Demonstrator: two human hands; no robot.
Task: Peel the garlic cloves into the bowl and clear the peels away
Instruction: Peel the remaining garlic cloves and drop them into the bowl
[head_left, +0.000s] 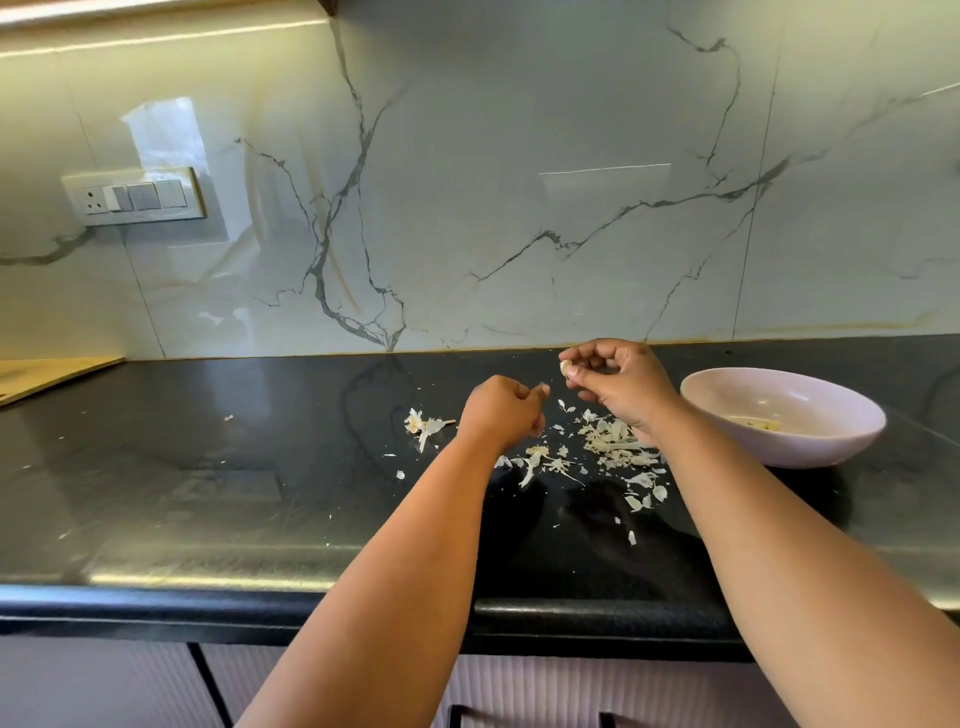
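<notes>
right hand pinches garlic clove, frame centre | left hand grip curled on peel scrap | peels on counter | bowl right

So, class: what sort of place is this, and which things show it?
Most likely a home kitchen: a dark stone countertop under a marble backsplash, with garlic peels beside a bowl.

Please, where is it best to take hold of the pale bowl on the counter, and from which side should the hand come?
Probably grip the bowl at its near rim, coming from above with the thumb inside and fingers under the flared wall. The bowl is wide, shallow and upright, so the thin rim is the only part a hand can close on. Its near side is free; the peels lie to its left, under the right hand.
</notes>
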